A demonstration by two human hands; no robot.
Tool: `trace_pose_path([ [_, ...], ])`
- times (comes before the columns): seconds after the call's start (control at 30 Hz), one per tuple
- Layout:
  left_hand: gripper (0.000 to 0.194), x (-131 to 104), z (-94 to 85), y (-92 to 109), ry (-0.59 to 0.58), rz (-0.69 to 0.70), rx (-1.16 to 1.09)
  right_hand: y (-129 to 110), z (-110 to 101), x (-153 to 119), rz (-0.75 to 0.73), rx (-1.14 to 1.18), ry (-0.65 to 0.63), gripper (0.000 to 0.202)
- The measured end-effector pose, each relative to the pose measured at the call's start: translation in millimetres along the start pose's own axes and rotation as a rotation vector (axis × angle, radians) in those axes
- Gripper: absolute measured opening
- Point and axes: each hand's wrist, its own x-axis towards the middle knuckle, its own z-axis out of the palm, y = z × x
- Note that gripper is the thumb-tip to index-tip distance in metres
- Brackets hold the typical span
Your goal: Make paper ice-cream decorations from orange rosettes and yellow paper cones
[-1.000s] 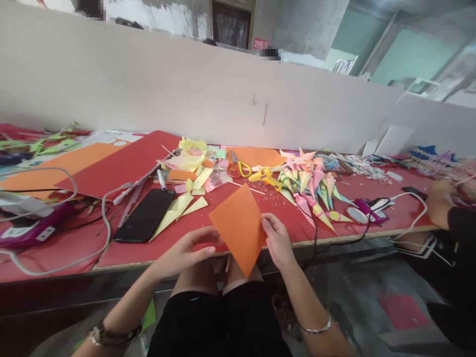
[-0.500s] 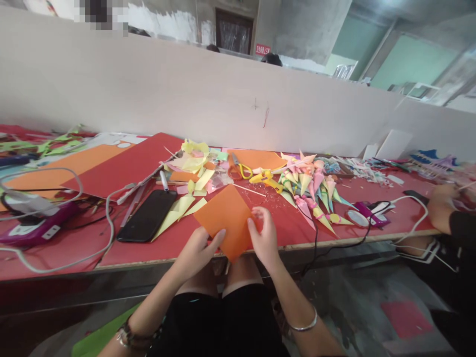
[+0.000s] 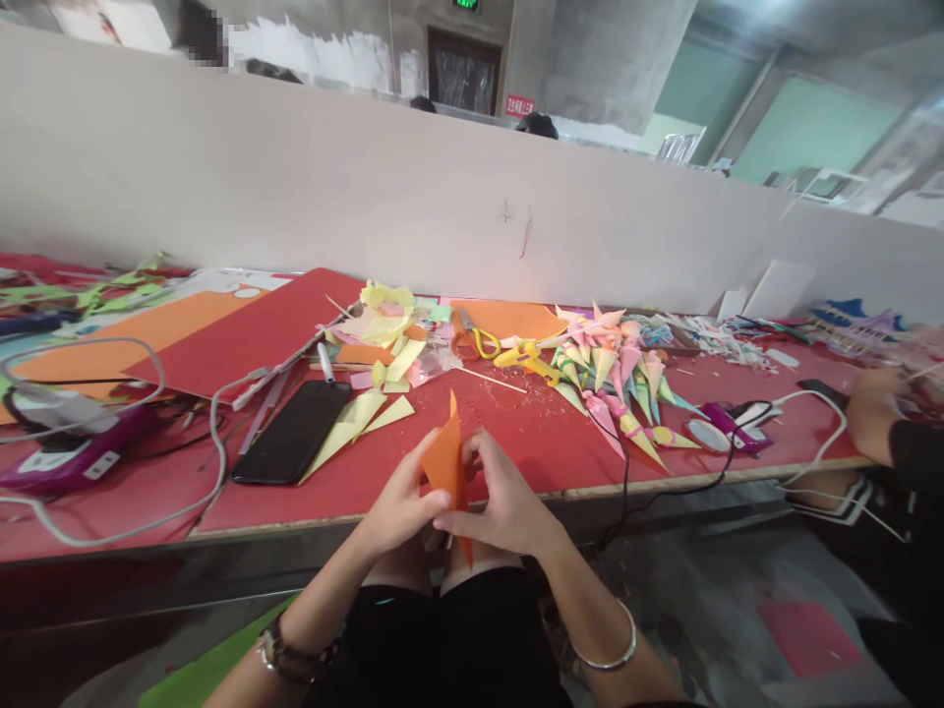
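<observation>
An orange paper sheet (image 3: 443,457), bent over on itself, is held upright at the front edge of the red table. My left hand (image 3: 402,503) grips its left side, thumb in front. From the right, my right hand (image 3: 508,501) holds it, thumb stretched across its lower part near the left thumb. Beyond the paper are orange-handled and yellow-handled scissors (image 3: 483,341) and a yellow glue gun (image 3: 527,362). Pastel paper cones (image 3: 605,364) lie in a bunch to their right. Pale yellow paper pieces (image 3: 354,423) lie to the left.
A black phone (image 3: 291,433) and a white marker (image 3: 325,362) lie left on the red table (image 3: 531,433). Purple power strips (image 3: 81,452) with cables sit at both sides. Large red card (image 3: 251,334) lies at the back left. Another person's arm (image 3: 877,413) rests at the far right.
The orange sheet, spread flat before, is now bent into a narrow shape. My right hand has moved left and down, bringing its thumb close to my left thumb.
</observation>
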Motion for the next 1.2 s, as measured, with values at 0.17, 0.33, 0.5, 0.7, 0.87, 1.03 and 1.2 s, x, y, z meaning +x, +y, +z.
trace_pose_path([
  [0.17,0.081,4.7,0.5,-0.7,0.039,0.066,-0.021,-0.7,-2.8,1.7,-0.009,0.05,-0.041,0.037],
  [0.33,0.065,5.6,-1.2,4.8,-0.002,0.105,-0.058,-1.7,-8.1,3.1,-0.042,0.109,-0.085,0.032],
  [0.5,0.044,5.3,-2.7,4.6,0.017,0.097,0.028,-0.7,-7.5,4.9,-0.058,0.163,-0.029,0.028],
  [0.7,0.028,8.0,-10.7,5.7,0.061,0.052,0.158,10.0,-15.2,7.9,0.113,0.055,0.28,0.015],
  [0.87,0.033,10.8,-31.4,-5.0,0.147,-0.068,0.21,35.4,-36.6,12.3,0.281,0.002,0.481,0.033],
  [1.03,0.033,16.6,-42.2,-19.4,0.039,-0.369,0.816,77.1,-45.8,22.7,0.37,-0.133,0.327,0.035],
  [1.2,0.04,36.7,-28.3,-29.0,0.129,-0.054,1.343,105.8,-46.7,37.0,0.41,-0.232,0.265,0.032],
])
